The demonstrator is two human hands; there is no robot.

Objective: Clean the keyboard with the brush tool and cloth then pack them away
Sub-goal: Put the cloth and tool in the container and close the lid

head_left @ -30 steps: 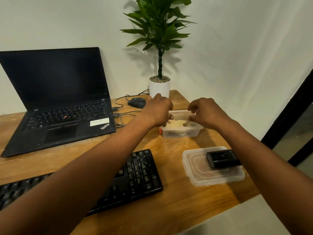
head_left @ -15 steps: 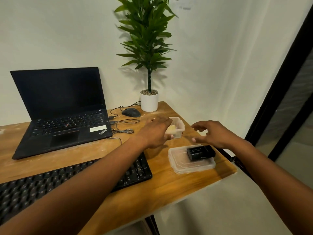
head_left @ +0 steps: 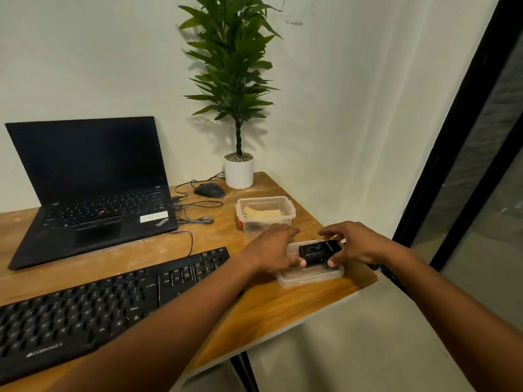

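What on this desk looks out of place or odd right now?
Little stands out. The black case sits on the loose lid near the desk's right edge, not in the open box that holds the cloth. Both hands, left and right, grip the case.

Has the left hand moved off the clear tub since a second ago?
Yes. The left hand has left the clear tub and come nearer the desk's front edge, to the black case on the lid.
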